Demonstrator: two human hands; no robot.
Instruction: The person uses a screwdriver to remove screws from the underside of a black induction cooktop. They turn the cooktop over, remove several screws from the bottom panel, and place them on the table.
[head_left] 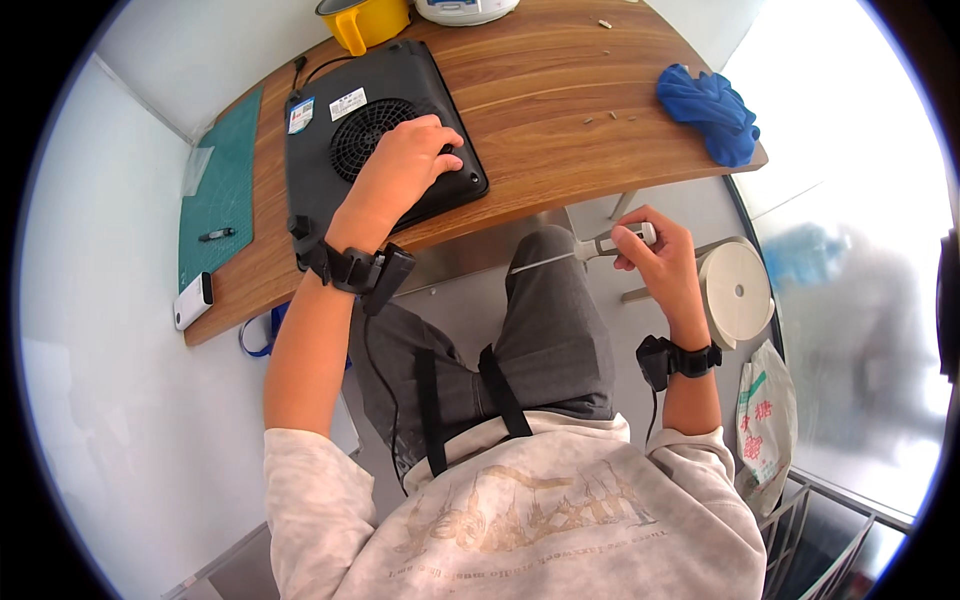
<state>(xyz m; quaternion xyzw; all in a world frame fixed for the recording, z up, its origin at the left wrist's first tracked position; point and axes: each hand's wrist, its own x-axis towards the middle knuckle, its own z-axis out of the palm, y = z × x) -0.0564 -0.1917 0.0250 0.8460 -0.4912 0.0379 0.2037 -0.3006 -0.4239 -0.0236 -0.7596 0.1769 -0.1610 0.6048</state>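
Induction cooktop (316,182) upside-down, prob. for underside access; L hand (413,155) at its 4 o'clock side, can't tell grip; R hand (660,254) holds screwdriver (604,244), 2 o'clock.

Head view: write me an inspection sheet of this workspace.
Surface: brown wood-grain table, green mat on its left.
Items handled: black appliance, round grille facing up; screwdriver.
Clutter: blue cloth, yellow pot, dark pen, small loose bits.
Hands: left hand at the appliance's near right part, contact unclear; right hand grips the screwdriver.
Cables: black cord at the appliance's far side; thin wire from the left wrist strap.
Surroundings: round beige stool and pale bag at right.
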